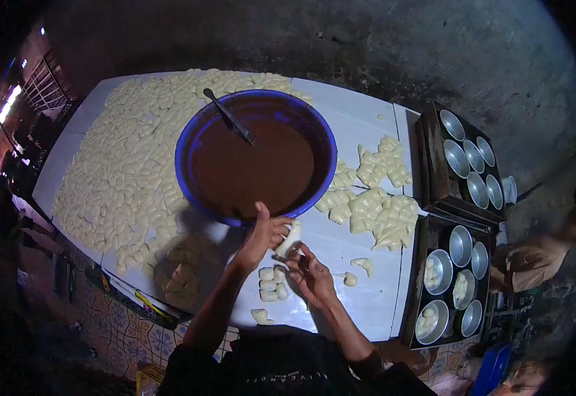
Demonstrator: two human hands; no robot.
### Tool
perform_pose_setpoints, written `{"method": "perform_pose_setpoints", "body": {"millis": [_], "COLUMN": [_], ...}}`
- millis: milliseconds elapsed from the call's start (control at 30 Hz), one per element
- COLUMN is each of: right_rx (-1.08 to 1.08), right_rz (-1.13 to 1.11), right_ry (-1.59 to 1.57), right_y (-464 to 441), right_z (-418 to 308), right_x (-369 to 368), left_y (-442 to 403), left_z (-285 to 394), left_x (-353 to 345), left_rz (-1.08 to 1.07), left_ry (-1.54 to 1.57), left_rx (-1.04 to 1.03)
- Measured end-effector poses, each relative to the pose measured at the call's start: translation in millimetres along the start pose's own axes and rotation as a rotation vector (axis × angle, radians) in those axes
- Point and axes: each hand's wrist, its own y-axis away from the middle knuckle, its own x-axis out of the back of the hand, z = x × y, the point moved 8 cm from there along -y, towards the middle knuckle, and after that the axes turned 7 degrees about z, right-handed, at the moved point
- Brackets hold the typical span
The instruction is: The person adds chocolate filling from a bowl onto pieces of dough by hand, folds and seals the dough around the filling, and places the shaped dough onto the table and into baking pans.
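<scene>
My left hand [260, 243] holds a pale piece of dough [292, 237] near the front rim of the basin. Curled around the lower end of that piece are the fingers of my right hand [313, 278], where a brownish patch shows. A small block of several dough balls [273, 285] lies on the table just below my hands. The blue basin [331, 142] stands behind them, filled with a brown paste [255, 171]. A dark-handled spoon or spatula [225, 113] leans inside it. To the right of my right hand are small dough scraps [350, 279].
Many dough pieces [123, 171] cover the left of the white table [340, 105]. Larger dough clusters [383, 218] lie at right. Two dark trays [426, 228] hold round metal tins [456, 158], some containing dough. Another person [532, 264] is at the far right.
</scene>
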Motion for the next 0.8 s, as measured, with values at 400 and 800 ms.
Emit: {"method": "perform_pose_setpoints", "body": {"millis": [400,800], "right_rx": [0.763,0.537], "right_rz": [0.012,-0.141], "right_ry": [1.373,1.103], "right_y": [55.1,58.8], "right_z": [-34.3,-23.1], "right_x": [-49.1,-61.0], "left_y": [80.2,105.8], "left_z": [-57.1,-88.0], "left_x": [-14.1,-2.4], "left_rz": [0.272,0.356], "left_ry": [-0.273,0.219], "left_rx": [-0.236,-0.161]}}
